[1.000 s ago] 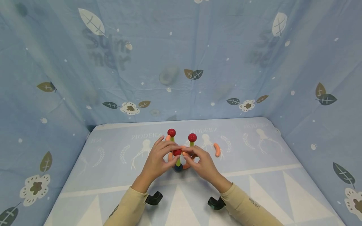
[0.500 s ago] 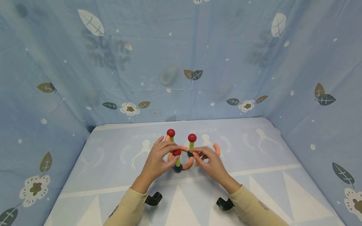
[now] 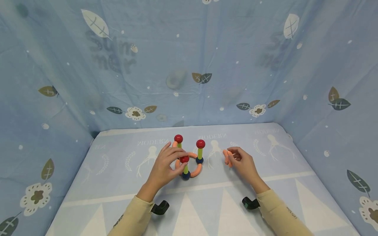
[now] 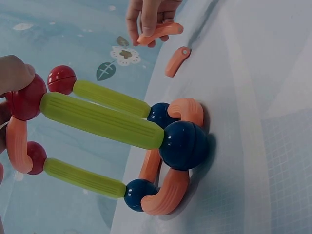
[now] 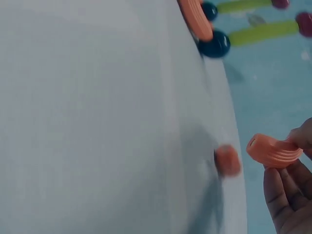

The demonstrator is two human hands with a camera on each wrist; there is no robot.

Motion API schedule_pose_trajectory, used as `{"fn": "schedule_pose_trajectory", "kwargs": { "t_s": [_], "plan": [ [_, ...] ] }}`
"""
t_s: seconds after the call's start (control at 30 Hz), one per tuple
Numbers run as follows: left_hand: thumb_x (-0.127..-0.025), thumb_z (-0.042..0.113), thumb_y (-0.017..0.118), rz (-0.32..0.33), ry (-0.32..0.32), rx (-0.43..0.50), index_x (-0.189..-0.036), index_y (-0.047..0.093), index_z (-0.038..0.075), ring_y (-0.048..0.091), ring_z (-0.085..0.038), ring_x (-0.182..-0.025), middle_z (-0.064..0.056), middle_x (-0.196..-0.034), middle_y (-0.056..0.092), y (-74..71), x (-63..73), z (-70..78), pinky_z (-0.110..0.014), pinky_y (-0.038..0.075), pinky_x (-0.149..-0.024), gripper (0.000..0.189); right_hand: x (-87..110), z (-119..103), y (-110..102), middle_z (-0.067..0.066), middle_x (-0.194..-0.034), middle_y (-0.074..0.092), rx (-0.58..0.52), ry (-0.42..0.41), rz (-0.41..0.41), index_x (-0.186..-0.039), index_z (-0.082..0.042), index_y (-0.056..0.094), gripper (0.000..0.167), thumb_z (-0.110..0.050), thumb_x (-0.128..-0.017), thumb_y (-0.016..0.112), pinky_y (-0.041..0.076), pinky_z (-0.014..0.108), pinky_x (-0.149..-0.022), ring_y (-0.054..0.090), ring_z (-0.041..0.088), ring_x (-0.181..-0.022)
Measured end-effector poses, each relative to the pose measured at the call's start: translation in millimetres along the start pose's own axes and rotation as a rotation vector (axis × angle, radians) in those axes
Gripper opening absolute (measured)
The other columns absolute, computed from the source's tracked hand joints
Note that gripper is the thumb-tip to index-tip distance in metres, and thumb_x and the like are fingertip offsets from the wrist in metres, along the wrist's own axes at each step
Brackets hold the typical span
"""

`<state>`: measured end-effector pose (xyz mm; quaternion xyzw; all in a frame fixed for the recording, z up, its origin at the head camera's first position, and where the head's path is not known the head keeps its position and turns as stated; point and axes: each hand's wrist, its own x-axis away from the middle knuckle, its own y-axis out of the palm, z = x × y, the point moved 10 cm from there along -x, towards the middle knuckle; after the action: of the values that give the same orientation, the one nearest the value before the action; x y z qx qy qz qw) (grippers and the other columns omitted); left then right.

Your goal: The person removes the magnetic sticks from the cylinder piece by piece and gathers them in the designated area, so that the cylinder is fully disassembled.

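Observation:
A magnetic stick-and-ball frame stands on the table: green rods (image 4: 100, 119) rise from blue balls (image 4: 184, 145) joined by orange curved sticks (image 4: 168, 192), with red balls (image 3: 200, 144) on top. One orange curved stick (image 4: 17, 145) bridges two of the red balls. My left hand (image 3: 165, 165) pinches the nearest red ball (image 4: 29, 97) between thumb and fingers. To the right of the frame, my right hand (image 3: 243, 166) holds a loose orange curved stick (image 5: 274, 151) by one end, above the table. Close by, another orange curved stick (image 4: 178, 62) lies on the table.
A pale patterned cloth covers the table (image 3: 118, 186). Blue printed curtains (image 3: 189, 82) enclose its back and sides. A black wrist device (image 3: 160, 207) sits at the left cuff and another black device (image 3: 250, 203) at the right cuff.
My right hand has moved away from the frame to the right, carrying an orange curved stick to beside the one on the table. My left hand stays on the red ball.

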<state>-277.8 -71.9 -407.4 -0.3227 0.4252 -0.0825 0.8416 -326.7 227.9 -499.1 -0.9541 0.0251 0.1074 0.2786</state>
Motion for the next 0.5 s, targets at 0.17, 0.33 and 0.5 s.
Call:
{"fn": "schedule_pose_trajectory", "kwargs": {
  "t_s": [0.17, 0.33, 0.5],
  "plan": [
    [-0.085, 0.011, 0.078, 0.000, -0.006, -0.002, -0.120, 0.074, 0.020, 0.061, -0.016, -0.113, 0.004, -0.115, 0.068, -1.0, 0.3, -0.1, -0.055, 0.024, -0.120, 0.036, -7.9, 26.5, -13.3, 0.009, -0.112, 0.071, 0.076, 0.075, -0.001, -0.128, -0.010, 0.067, 0.034, -0.030, -0.101, 0.066, 0.054, 0.038, -0.085, 0.067, 0.025, -0.100],
    [-0.085, 0.012, 0.077, 0.001, -0.004, -0.003, -0.120, 0.074, 0.020, 0.061, -0.016, -0.113, 0.004, -0.115, 0.068, -1.0, 0.7, -0.4, -0.055, 0.024, -0.120, 0.036, -14.1, 47.8, -17.6, 0.013, -0.119, 0.069, 0.119, 0.143, -0.025, -0.127, -0.009, 0.067, 0.032, -0.026, -0.100, 0.067, 0.053, 0.040, -0.084, 0.066, 0.028, -0.103],
    [-0.085, 0.013, 0.079, 0.006, 0.002, 0.004, -0.119, 0.074, 0.020, 0.061, -0.016, -0.113, 0.005, -0.115, 0.068, -0.9, 0.4, -0.3, -0.058, 0.025, -0.119, 0.036, -16.9, 59.5, -16.7, 0.014, -0.116, 0.069, 0.156, 0.192, -0.050, -0.127, -0.006, 0.067, 0.033, -0.026, -0.101, 0.066, 0.052, 0.041, -0.086, 0.065, 0.030, -0.104]
  ]
}}
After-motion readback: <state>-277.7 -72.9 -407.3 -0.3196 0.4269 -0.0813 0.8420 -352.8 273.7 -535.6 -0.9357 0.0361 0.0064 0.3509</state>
